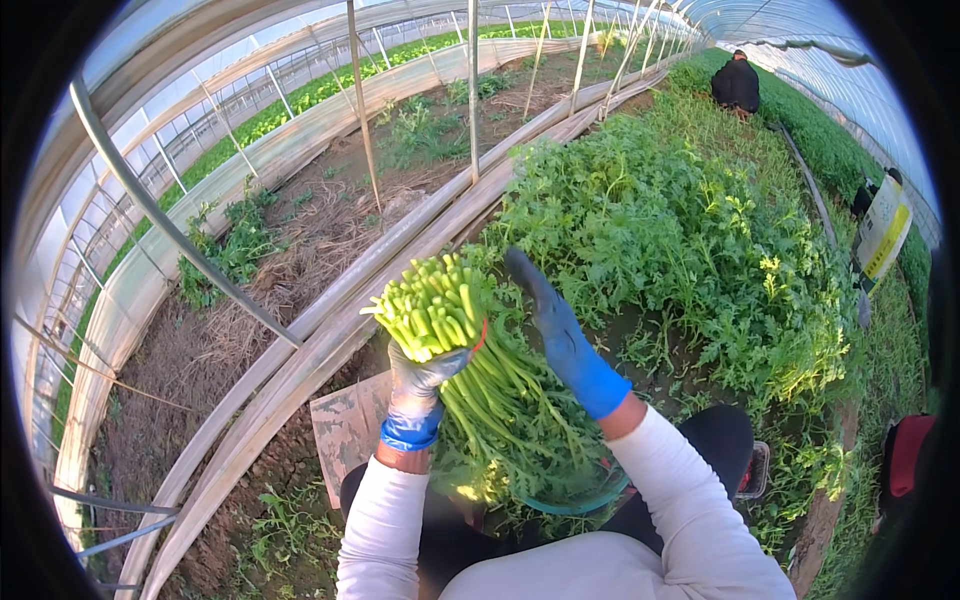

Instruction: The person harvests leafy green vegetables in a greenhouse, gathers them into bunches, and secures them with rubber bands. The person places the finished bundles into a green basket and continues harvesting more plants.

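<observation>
My left hand point(431, 367), in a blue and grey glove, holds a thick bundle of leafy green stems point(435, 311) near its cut ends. A red band point(480, 335) goes around the stems. The cut ends point up and to the left, while the leaves hang down to the right over my lap. My right hand point(553, 322), in a blue glove with dark fingers, is raised to the right of the bundle, apart from it, with nothing held. Beneath the leaves shows the rim of a teal round container point(577, 506).
Leafy plants point(637, 202) grow ahead and to the right. A worn board point(352, 424) lies at my left. Greenhouse poles point(474, 90) and rolled plastic sheeting point(315, 337) run along the left. Another person point(736, 82) crouches far ahead. A printed sack point(885, 232) stands at right.
</observation>
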### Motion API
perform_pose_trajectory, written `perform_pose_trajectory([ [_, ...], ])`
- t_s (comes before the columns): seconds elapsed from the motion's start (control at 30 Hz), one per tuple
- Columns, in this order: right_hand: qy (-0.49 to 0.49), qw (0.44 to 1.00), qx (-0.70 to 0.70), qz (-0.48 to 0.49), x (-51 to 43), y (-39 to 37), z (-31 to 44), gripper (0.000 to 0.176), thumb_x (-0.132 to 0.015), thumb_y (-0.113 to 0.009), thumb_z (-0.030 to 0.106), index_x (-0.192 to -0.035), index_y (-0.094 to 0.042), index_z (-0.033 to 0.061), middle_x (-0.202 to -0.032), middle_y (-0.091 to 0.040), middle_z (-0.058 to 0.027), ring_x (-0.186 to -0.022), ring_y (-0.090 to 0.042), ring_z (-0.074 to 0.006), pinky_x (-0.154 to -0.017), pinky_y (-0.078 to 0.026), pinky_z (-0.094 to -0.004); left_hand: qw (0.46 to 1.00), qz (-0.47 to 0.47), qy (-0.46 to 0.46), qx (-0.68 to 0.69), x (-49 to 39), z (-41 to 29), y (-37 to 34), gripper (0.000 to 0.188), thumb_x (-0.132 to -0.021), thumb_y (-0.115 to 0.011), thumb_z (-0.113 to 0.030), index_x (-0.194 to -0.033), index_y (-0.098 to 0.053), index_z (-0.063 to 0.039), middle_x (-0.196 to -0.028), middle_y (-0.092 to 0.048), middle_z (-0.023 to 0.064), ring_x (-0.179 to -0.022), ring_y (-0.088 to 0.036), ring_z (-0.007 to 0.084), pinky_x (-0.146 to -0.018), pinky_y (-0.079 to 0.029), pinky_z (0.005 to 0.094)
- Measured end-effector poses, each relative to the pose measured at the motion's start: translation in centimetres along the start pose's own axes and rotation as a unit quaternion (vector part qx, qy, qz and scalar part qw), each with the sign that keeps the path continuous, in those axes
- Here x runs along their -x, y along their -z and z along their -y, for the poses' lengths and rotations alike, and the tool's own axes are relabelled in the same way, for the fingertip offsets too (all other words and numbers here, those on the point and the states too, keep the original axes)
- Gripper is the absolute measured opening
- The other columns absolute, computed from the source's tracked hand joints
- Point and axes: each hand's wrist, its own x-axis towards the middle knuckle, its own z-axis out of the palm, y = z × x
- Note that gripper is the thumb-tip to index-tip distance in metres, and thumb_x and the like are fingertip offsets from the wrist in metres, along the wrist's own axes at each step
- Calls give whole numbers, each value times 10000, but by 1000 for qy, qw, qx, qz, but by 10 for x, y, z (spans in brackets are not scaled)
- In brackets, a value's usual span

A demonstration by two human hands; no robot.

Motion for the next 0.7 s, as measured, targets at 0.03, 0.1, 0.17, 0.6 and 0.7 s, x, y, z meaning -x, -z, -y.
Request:
perform_pose_trajectory([
  [0.03, -16, 999, 37, 12, 12, -2, -1, 770, -955, -492, 478, -1498, -209, 12, -1458, -384, -229, -1351, -385, -358, -1117, -299, -411, 999, -17, 29, -3, 1, -1, 2, 833, -591, -902, -110, -1304, -483, -15, -1225, -623, 104, -1078, -623, 201, -916, -534, 356],
  [0.1, -56, 996, 63, 24, 31, -14, -5, 804, -928, -520, 510, -1488, -232, 10, -1431, -415, -244, -1326, -420, -367, -1092, -330, -414, 995, -42, 73, 49, 1, -1, 2, 796, -593, -881, -44, -1291, -499, -17, -1203, -628, 107, -1057, -628, 195, -891, -544, 348],
  [0.17, -93, 994, 48, 40, 46, -30, -8, 884, -897, -508, 619, -1478, -254, 3, -1418, -438, -238, -1316, -444, -339, -1070, -347, -405, 986, -29, 70, 148, 3, 0, -2, 781, -585, -859, 24, -1282, -509, -15, -1170, -635, 104, -1030, -638, 206, -873, -551, 348],
  [0.6, -135, 982, -103, 88, 9, 20, 8, 921, -864, -592, 592, -1487, -254, 4, -1483, -385, -153, -1364, -373, -250, -1132, -273, -385, 990, 42, 29, 133, -11, 7, 12, 765, -663, -803, -125, -1319, -456, 60, -1225, -598, 194, -1076, -619, 321, -960, -509, 465],
  [0.7, -97, 979, 59, 170, 9, 22, 16, 904, -831, -685, 476, -1493, -248, 43, -1480, -383, -174, -1351, -399, -304, -1120, -301, -414, 975, 54, 51, 210, -17, -8, 4, 780, -667, -761, -144, -1340, -427, 62, -1252, -576, 211, -1108, -595, 340, -987, -484, 487],
])
